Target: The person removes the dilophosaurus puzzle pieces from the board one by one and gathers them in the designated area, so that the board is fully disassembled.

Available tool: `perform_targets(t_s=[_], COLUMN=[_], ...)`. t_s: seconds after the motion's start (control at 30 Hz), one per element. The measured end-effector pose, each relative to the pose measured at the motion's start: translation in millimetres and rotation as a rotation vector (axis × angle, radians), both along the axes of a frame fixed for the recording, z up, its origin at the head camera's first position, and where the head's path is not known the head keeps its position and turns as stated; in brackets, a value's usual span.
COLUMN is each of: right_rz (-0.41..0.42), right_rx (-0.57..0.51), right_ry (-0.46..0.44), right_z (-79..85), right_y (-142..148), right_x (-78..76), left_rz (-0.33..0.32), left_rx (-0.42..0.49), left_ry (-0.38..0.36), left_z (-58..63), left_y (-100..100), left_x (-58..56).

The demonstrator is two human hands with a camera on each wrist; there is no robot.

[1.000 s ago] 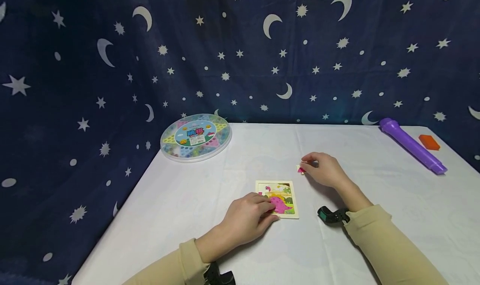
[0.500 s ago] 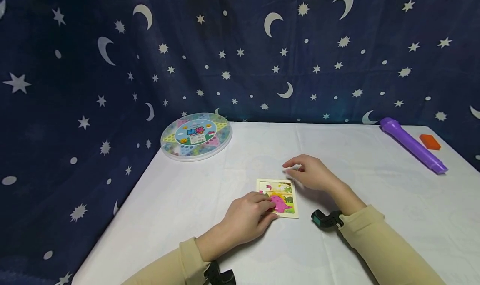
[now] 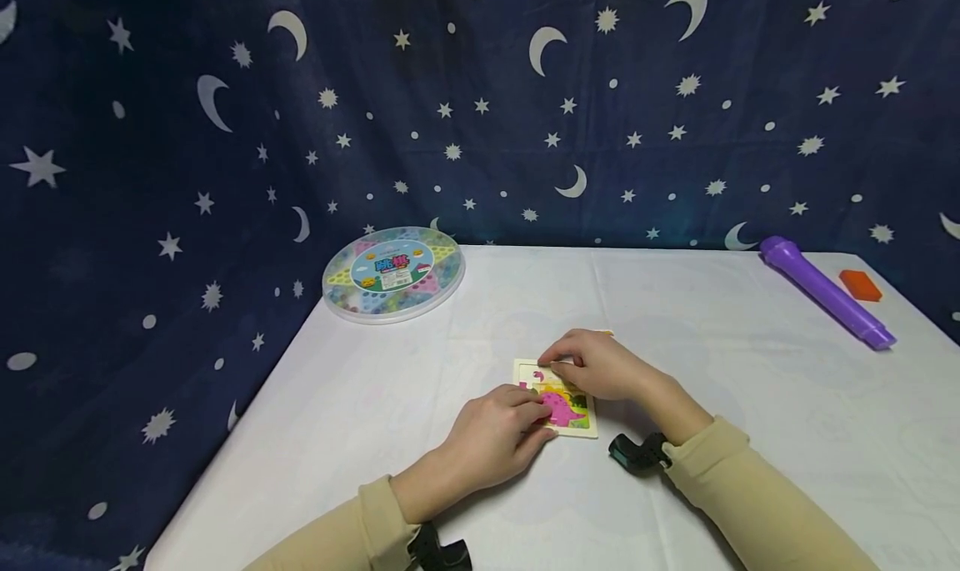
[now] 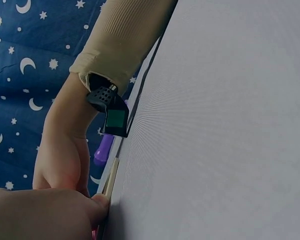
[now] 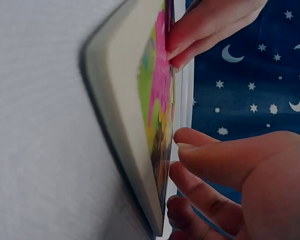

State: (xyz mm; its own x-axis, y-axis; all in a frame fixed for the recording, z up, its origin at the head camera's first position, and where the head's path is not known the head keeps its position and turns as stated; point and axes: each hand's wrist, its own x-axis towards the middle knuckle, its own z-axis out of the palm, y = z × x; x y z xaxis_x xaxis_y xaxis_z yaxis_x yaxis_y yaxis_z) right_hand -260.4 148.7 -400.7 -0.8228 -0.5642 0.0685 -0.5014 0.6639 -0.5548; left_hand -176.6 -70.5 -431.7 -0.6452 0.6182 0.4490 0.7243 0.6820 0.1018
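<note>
My left hand (image 3: 491, 438) holds the small wooden jigsaw puzzle (image 3: 562, 410), its fingers over the left part of the picture and the thumb at the front edge. A pink dinosaur is printed on it, inside a pale frame. Over the puzzle's upper right part, my right hand (image 3: 603, 367) pinches a small puzzle piece, largely hidden by the fingertips. In the right wrist view, the right thumb (image 5: 205, 152) and fingers are right at the picture surface. The puzzle's edge (image 4: 110, 180) shows beside the left thumb in the left wrist view.
Another small piece (image 3: 606, 333) peeks out behind the right hand. A round Chinese checkers box (image 3: 393, 275) stands at the back left of the white-covered table (image 3: 360, 421). Back right are a purple microphone-shaped tube (image 3: 825, 292) and an orange block (image 3: 860, 285). A starry curtain hangs behind.
My right hand has moved left and toward me, from the loose pieces on the table to the top of the puzzle. The left hand has stayed on the puzzle.
</note>
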Motion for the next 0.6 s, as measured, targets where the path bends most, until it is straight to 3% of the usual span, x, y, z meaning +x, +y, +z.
perform_targets(t_s=[0.6], right_rz=[0.044], right_rx=[0.074], right_ry=[-0.001], right_z=[3.2], right_y=[-3.5], right_x=[5.9], left_rz=[-0.039], left_rx=[-0.009], left_ry=[0.006], left_z=[-1.9], left_y=[0.1], left_x=[-2.7])
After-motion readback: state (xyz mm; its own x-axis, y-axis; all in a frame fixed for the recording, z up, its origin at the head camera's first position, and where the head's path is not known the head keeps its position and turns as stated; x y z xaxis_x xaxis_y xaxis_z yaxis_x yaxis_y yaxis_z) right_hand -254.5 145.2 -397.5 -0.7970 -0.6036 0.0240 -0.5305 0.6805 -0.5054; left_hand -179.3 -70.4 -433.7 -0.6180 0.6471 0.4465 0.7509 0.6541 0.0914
